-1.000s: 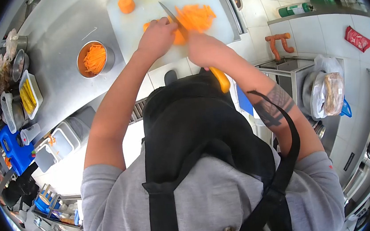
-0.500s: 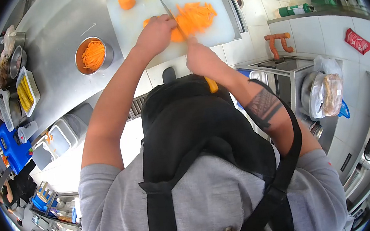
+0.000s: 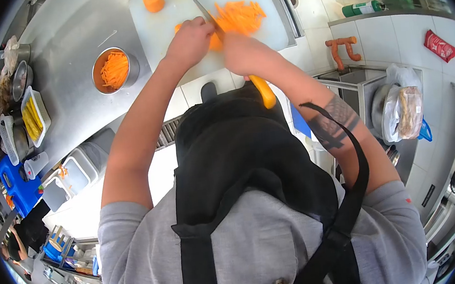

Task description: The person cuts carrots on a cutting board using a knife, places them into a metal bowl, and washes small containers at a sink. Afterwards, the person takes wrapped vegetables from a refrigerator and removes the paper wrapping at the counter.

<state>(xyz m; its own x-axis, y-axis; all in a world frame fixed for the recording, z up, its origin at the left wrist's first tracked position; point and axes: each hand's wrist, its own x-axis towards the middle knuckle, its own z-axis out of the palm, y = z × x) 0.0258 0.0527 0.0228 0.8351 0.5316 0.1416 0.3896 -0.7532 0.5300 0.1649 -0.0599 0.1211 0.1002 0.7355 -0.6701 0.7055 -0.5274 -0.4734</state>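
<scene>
My right hand point(image 3: 247, 55) is wrapped round a knife point(image 3: 205, 14); its yellow handle point(image 3: 264, 93) sticks out below the fist. The blade slants up and left beside the fingertips of my left hand point(image 3: 190, 40). Those fingers are curled down on a piece of carrot, mostly hidden, with orange point(image 3: 215, 43) showing at its edge. To the right of the blade lies a loose heap of carrot strips point(image 3: 240, 17) on the white cutting board point(image 3: 168, 11). A short carrot chunk point(image 3: 154, 2) rests near the board's upper left corner.
A metal container point(image 3: 134, 69) with carrot strips stands on the steel counter point(image 3: 75, 63) left of the board. A white basket with yellow items point(image 3: 33, 116) sits farther left. Beyond the board's right are a sink point(image 3: 348, 75) and a metal bowl with bags point(image 3: 383, 111).
My right hand has moved up slightly and turned, so more of the yellow handle shows. The blade tip has shifted a little up and left. My left hand has barely moved.
</scene>
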